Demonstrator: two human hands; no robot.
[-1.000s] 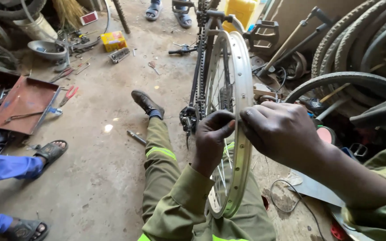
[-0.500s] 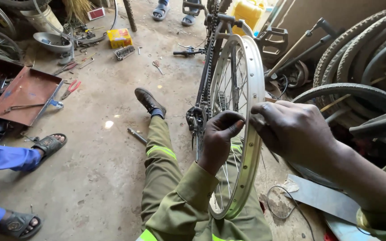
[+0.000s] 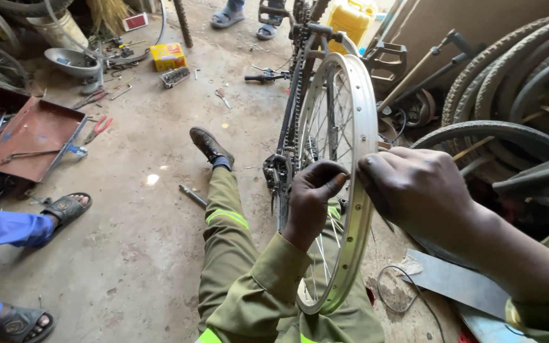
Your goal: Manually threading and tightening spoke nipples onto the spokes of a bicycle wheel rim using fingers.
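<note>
silver metal fills the middle of the view: a bare bicycle wheel rim (image 3: 358, 209) stands upright on edge between the person's legs, its spokes (image 3: 323, 127) fanning back to the hub. the left hand (image 3: 312, 200) reaches in from the near side of the rim, its grip pinched thumb to fingertips on a spoke just inside the rim wall. the right hand (image 3: 417, 190) comes over the outer edge of the rim, its grip clenched around a small tool or nipple that is too hidden to name, knuckles touching the rim's outer face. both hands sit close together at about the rim's mid height, with the rim wall between them. behind the rim a bicycle frame with its chain (image 3: 297, 82) stands upright, and a black pedal (image 3: 386, 63) sits just beside it. the person's olive trouser leg (image 3: 230, 254) stretches across the concrete floor (image 3: 147, 254) to a dark shoe (image 3: 210, 145). on the left lies a rust-red metal tray (image 3: 33, 133) with tools in it, red-handled pliers (image 3: 100, 125) near its corner, and a yellow box (image 3: 168, 56) farther back. black tyres (image 3: 509, 82) lean stacked on the right. another person's blue sleeves and 2 sandalled feet (image 3: 65, 208) show at the left edge.
</note>
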